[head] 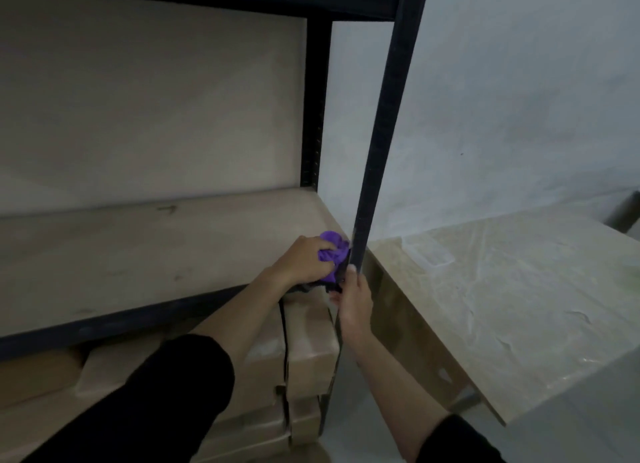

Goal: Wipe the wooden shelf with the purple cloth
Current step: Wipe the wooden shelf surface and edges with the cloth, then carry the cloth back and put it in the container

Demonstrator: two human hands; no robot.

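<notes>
Purple cloth (331,251) is bunched into a wad at the front right corner of the wooden shelf (145,255), pressed on the board right against the dark front upright (381,133). Balled up, not spread flat, probably so I can push it into the tight corner where board meets post.

My left hand (304,260) is clenched over the cloth from the left, fingers curled on top, palm bearing down. Left arm comes across from low left in a black sleeve (166,393), so I'm reaching over the front rail (104,324) to get there.

My right hand (353,301) is wrapped around the upright just below shelf level, thumb up along the post. Looks like a brace: steadies me and the rack while the other hand scrubs. Something dark sits between the two hands at the rail; can't tell what it is.

The board itself is pale, with scuffs and a dark mark near the back. Most of it stretches off to the left, well apart from the cloth, so my guess is the wiping has plenty of surface left.

Under the shelf are stacked cardboard boxes (311,338), one strapped with a black band. Right of the rack is a low surface covered in plastic sheet (502,289), near but separate.
</notes>
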